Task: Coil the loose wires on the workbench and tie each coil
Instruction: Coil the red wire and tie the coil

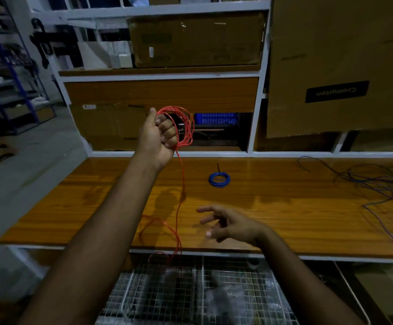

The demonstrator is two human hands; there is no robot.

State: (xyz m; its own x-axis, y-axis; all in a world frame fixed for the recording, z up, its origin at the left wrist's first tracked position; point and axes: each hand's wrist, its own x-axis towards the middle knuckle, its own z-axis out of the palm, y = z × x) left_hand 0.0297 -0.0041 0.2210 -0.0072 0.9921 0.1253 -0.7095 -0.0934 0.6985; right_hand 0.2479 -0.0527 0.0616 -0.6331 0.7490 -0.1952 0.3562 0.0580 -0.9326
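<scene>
Head view. Two bare hands are showing, both arms reaching out over the wooden workbench (272, 198).

Left hand (159, 137): raised above the bench, fist clenched around one red wire coil (186, 127). Several loops are hanging from the fist on its right side. One red tail (181, 184) is running down from below the fist to the bench, curving in loose loops just left of the right hand and dropping over the near bench edge.

Right hand (230, 225): hovering low over the bench, fingers spread and released, grasping nothing. It is blurred. The red tail is passing just to its left; whether a fingertip is touching the wire cannot be told.

Wires counted: one red, partly coiled in the left hand. One blue coil (219, 179), already wound, lying flat on the bench beyond the right hand, with one short dark end sticking up from its far side, possibly a tie. Loose blue wires (375, 184) are lying tangled far to the right of the right hand; the number of strands cannot be told.

Beyond the left hand: one blue crate (216, 118) sitting in the shelf opening. One cardboard box marked "Crompton" (340, 66) is standing above the loose blue wires.
</scene>
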